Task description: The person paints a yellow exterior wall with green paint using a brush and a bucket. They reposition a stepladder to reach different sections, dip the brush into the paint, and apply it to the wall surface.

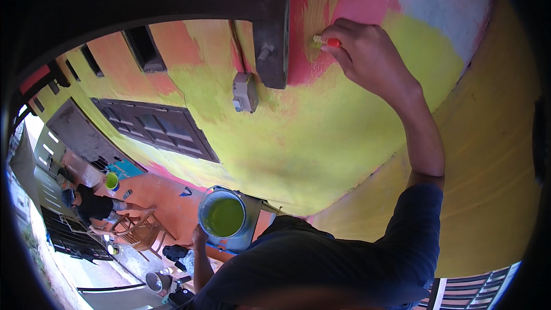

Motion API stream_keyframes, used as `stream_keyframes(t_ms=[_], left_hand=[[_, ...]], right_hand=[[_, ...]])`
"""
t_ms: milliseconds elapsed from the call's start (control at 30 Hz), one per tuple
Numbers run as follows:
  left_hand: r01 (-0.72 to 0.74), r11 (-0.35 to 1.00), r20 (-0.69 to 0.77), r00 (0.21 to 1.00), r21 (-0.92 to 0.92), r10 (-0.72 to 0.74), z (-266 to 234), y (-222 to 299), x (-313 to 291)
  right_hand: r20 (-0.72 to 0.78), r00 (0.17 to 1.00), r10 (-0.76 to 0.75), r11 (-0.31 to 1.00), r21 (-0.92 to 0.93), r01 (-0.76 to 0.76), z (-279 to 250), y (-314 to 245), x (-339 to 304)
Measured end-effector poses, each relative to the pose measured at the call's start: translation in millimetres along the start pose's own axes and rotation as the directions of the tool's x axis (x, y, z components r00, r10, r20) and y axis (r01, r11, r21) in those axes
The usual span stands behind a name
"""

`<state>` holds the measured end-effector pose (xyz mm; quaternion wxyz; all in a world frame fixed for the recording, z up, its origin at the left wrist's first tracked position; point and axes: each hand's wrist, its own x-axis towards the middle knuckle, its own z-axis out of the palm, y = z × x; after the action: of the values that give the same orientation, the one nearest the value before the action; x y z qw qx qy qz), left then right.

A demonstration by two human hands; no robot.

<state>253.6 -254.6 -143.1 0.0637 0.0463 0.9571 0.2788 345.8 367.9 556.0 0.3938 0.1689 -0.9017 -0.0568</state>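
Note:
My right hand (361,49) is raised to the painted wall (298,143), its fingers closed round the red handle of a paintbrush (333,42). The brush's pale tip touches or nearly touches an ochre and pink patch beside a dark beam (272,40). Low on the left, my left hand (199,236) grips the side of a bucket (202,211) with yellow-green paint (226,217) inside. That hand's fingers are partly hidden by the bucket.
A grey electrical box (245,93) hangs on the wall near dark shutters (158,126). Beside the bucket is a grey flat surface (253,209). Further left, a person in black (94,202) is near a wooden chair (140,231) and another paint bucket (112,182) on the orange floor (166,198).

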Motion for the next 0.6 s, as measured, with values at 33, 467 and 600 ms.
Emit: stream_keyframes(t_ms=[33, 467, 600], left_hand=[[0.019, 0.999, 0.012, 1.0, 0.025, -0.02, -3.2, 4.4, -1.3], [0.141, 0.96, 0.029, 0.988, 0.241, -0.153, -27.4, 51.7, -16.2], [0.13, 0.955, 0.025, 0.99, 0.268, -0.142, -25.7, 48.9, -18.0]], right_hand=[[-0.116, 0.993, 0.003, 1.0, 0.03, 0.0, -17.5, 11.3, 19.1], [-0.013, 0.939, -0.343, 0.894, -0.311, 0.322, -18.9, 4.5, 37.8], [0.278, 0.931, -0.237, 0.957, -0.098, 0.273, 12.9, -18.2, 10.0]])
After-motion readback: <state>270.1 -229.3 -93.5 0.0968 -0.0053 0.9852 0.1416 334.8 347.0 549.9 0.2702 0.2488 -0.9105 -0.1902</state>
